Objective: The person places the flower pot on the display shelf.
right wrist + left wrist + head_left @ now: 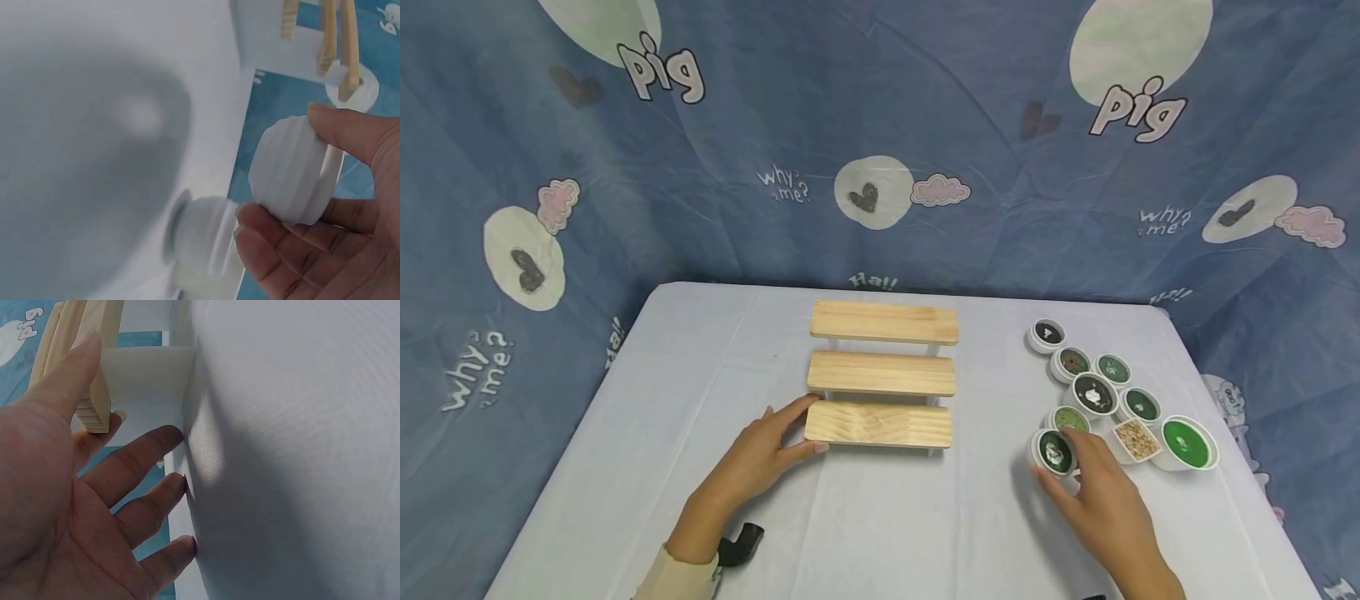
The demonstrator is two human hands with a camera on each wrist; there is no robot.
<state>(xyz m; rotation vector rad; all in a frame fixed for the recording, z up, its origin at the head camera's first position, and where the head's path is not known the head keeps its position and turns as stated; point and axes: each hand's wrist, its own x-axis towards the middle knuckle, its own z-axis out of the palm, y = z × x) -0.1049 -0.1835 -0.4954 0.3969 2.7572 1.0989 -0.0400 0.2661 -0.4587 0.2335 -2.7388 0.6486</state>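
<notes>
A three-tier wooden display stand (881, 372) with white supports stands mid-table. My left hand (767, 450) pinches the left end of its lowest board (103, 403) between thumb and index finger; the other fingertips reach down to the white cloth. On the right, my right hand (1108, 496) holds a small white ribbed cup (290, 172) between thumb and fingers, raised above the table. Dark green content with a pale mark shows in this cup (1056, 452) from above. Just behind it is another small cup with light green content (1070, 419), partly covered by my fingers.
Several white cups group at the right, among them a dark-filled bowl (1094, 394), a square dish of tan bits (1137, 440) and a larger bright green bowl (1186, 443). A blue printed cloth (880, 100) hangs behind the white-covered table (880, 533).
</notes>
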